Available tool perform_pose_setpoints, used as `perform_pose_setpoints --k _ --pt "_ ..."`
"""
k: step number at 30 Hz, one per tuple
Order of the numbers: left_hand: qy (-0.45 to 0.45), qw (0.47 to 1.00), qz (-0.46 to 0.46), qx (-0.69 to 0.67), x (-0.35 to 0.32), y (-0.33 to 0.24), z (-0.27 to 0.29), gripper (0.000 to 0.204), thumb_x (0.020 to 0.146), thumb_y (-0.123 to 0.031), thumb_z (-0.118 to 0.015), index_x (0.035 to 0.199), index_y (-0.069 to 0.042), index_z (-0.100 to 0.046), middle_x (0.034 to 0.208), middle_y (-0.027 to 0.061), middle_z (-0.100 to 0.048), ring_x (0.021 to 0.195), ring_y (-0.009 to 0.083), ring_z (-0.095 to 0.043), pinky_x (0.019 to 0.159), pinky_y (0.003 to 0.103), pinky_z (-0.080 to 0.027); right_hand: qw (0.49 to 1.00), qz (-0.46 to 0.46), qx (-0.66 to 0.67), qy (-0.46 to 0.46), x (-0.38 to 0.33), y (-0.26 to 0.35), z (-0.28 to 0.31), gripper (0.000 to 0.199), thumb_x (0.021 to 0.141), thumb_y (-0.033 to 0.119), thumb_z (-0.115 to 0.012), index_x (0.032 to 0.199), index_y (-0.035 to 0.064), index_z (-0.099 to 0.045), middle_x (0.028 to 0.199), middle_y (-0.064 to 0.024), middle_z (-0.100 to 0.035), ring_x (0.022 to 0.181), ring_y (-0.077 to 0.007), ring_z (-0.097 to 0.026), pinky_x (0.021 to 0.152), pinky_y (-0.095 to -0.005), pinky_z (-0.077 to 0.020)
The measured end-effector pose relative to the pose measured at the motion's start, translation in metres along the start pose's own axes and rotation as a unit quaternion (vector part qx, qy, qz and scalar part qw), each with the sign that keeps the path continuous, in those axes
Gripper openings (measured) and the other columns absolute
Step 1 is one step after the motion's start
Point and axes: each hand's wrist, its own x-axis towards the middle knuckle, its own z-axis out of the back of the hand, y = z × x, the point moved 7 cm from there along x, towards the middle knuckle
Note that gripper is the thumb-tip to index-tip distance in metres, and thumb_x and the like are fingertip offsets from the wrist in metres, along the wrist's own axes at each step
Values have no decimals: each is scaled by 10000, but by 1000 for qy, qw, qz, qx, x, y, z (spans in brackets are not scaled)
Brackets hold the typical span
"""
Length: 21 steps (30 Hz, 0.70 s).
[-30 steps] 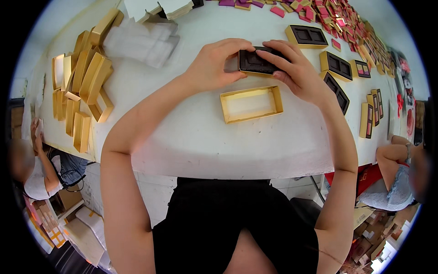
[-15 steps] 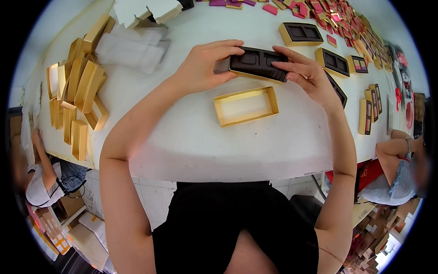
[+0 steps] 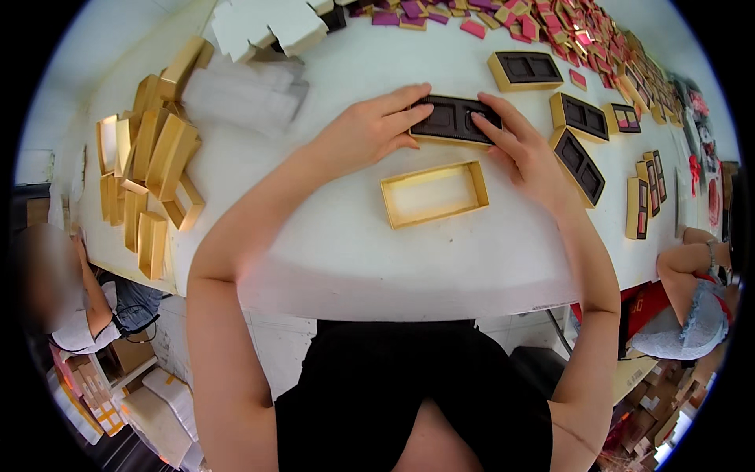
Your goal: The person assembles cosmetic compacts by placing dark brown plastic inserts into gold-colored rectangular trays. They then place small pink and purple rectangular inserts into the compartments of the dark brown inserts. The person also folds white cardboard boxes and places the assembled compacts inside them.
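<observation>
A dark brown plastic tray insert (image 3: 454,118) with two square hollows lies in a shallow gold box, of which only a thin front strip (image 3: 450,142) shows. My left hand (image 3: 376,127) grips its left end, fingers over the top and thumb along the near side. At the right end, my right hand (image 3: 522,140) holds box and insert, with fingertips pressing down on the insert's top. Just nearer to me, an open gold box (image 3: 437,218) with a pale inside rests on the white table, untouched.
Gold boxes (image 3: 161,153) are heaped at left beside translucent plastic sheets (image 3: 240,96) and white cartons (image 3: 267,27). Gold boxes with brown inserts (image 3: 580,116) stand at right. Small red and gold pieces (image 3: 550,31) pile up behind. Other people sit at both sides.
The brown insert, tilted up in my hands before, now lies flatter in its gold box. My right fingers have shifted onto its top. The whole view has shifted slightly.
</observation>
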Motion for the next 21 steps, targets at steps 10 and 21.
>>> perform_pose_setpoints --k 10,21 --pt "0 998 54 -21 3 -6 -8 540 855 36 -655 1372 -30 -515 1541 162 -403 1327 363 -502 1037 393 -489 999 -37 19 -18 4 -1 4 535 817 -17 -717 1329 60 -585 1336 -138 -544 991 -316 -645 836 -398 -552" --pt "48 991 53 115 -55 -90 14 718 726 -187 -837 1367 -90 -528 1465 172 -484 1250 336 -557 1033 426 -484 990 -47 -132 -22 83 -1 63 365 827 22 -682 1188 70 -648 1321 -82 -596 1095 -314 -630 908 -423 -527"
